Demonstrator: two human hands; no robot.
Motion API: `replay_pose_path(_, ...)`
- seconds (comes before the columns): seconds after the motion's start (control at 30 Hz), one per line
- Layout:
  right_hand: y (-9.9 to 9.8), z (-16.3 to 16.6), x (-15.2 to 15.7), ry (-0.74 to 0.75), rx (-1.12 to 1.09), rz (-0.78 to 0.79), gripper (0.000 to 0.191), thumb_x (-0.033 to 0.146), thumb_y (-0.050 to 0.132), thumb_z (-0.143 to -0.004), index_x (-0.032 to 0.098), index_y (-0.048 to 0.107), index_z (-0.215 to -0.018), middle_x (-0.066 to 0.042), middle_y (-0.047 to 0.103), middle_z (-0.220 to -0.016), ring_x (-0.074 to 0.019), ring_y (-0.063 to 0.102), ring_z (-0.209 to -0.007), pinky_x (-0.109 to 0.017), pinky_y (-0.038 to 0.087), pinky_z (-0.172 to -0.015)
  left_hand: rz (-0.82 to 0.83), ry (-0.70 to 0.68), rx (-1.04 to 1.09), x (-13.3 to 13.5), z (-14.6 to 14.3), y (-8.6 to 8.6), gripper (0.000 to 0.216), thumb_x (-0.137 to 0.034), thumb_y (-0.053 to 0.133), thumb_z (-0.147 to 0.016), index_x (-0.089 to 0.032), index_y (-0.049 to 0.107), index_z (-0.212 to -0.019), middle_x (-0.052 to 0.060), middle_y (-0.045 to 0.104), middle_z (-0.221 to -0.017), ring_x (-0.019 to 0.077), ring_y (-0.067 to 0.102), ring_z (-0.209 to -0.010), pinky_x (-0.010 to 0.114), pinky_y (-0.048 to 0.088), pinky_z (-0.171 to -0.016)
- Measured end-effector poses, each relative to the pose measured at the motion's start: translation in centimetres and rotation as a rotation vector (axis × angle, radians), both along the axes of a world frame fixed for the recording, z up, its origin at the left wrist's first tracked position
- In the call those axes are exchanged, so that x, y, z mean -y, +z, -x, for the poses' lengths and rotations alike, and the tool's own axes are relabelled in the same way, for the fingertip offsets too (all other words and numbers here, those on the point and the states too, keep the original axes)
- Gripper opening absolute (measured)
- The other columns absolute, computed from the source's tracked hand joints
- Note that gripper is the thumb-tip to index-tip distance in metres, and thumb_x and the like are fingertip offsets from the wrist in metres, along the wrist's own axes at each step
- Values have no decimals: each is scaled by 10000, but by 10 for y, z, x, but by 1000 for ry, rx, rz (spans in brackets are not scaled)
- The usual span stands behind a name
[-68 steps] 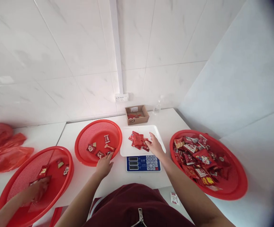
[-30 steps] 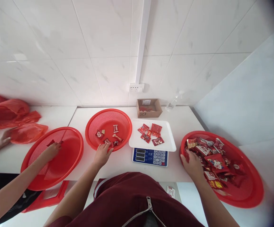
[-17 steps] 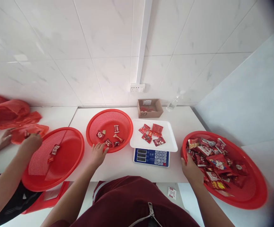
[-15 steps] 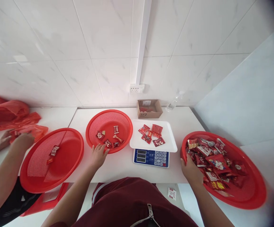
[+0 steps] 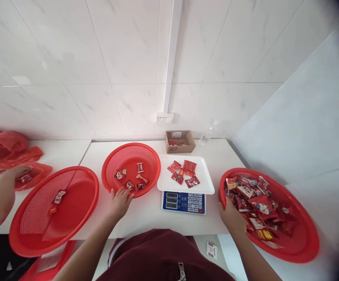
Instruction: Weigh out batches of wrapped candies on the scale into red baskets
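Though crowded, white table (image 5: 146,218) against wall (image 5: 134,50).

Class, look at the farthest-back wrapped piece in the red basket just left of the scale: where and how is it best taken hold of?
Probably across the middle of the wrapped piece, pinching its two long sides, coming from above: it is narrow, lies apart from the other pieces, and the red basket walls it in.
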State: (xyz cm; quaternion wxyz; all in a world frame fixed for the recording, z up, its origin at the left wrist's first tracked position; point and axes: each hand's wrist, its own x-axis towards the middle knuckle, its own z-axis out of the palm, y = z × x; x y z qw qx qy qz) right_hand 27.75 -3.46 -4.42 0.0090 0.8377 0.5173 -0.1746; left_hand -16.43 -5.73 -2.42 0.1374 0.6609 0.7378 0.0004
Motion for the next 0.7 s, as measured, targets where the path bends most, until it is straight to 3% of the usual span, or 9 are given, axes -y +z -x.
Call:
replay_pose_path(0.4, -4, -4, 0, 67, -2, -6, 569, 367, 192, -897, 95, 315, -1381, -217, 619, -1160, -343, 629, -1004, -490, 462, -817, -46, 26, 22, 12, -13, -1, 397, -373, 348, -929, -209, 596, -1193, 127, 613, -1241, 301, 454, -1260, 598, 172, -1086)
replay_pose_path(0.7, -3, -11, 0, 152, -44, -12, 558, 296, 248, -884, 70, 293, -1393, -220, 501, -1328, -311, 550, -1154, -454, 444, -898, -10, 90, 31, 37, -35, 3, 385, -350, 359, -924, -209, 565, -1217, 124, 576, -1291, 297, 396, -1300, 592, 152, -1080)
